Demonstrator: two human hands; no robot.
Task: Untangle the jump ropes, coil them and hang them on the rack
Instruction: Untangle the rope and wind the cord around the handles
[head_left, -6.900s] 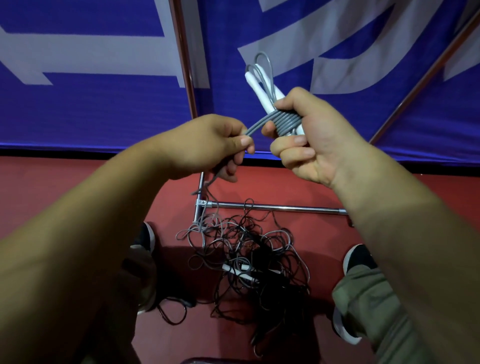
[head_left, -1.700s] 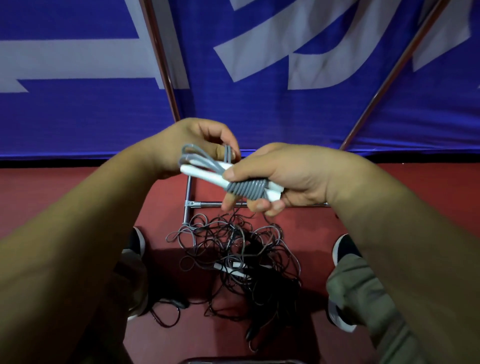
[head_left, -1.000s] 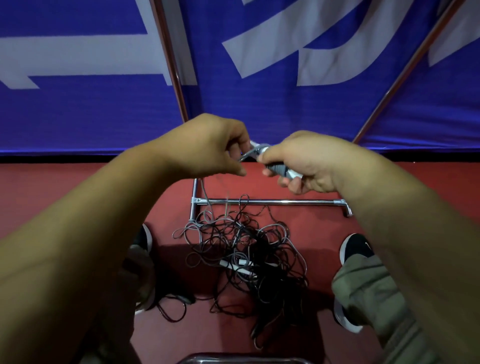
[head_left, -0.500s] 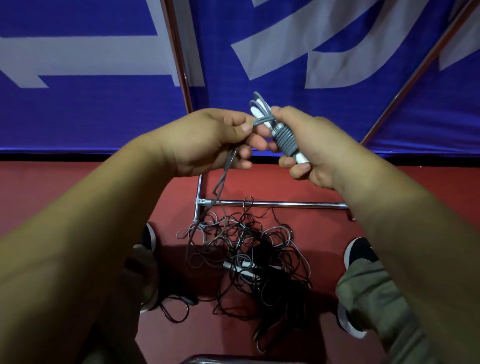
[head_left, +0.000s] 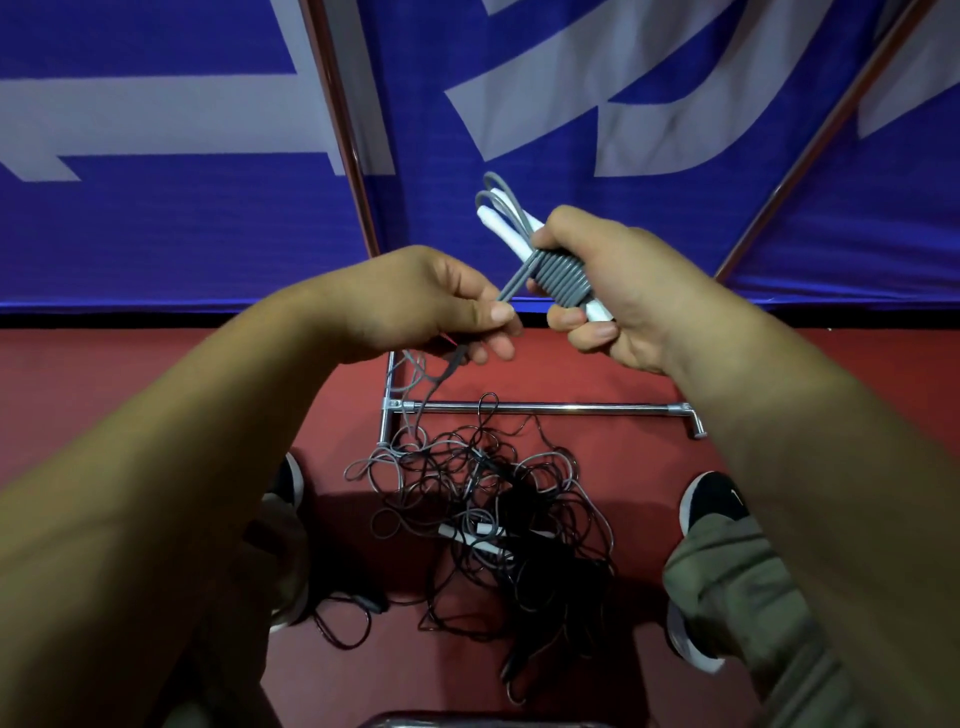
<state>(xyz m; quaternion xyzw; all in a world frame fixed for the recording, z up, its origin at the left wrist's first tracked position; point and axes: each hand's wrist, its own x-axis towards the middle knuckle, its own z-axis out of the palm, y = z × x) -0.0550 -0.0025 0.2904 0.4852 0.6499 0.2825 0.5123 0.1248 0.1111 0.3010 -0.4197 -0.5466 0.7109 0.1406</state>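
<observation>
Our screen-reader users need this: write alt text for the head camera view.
The right hand grips white jump-rope handles wound with grey cord, while the left hand pinches the cord leading off the winding. Below, tangled ropes lie on the red floor by a chrome rack bar.

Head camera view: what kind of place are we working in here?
Probably a gym or sports hall: smooth red floor, a large blue fabric banner with white lettering, and tangled black and grey jump ropes piled by a chrome metal rack.
</observation>
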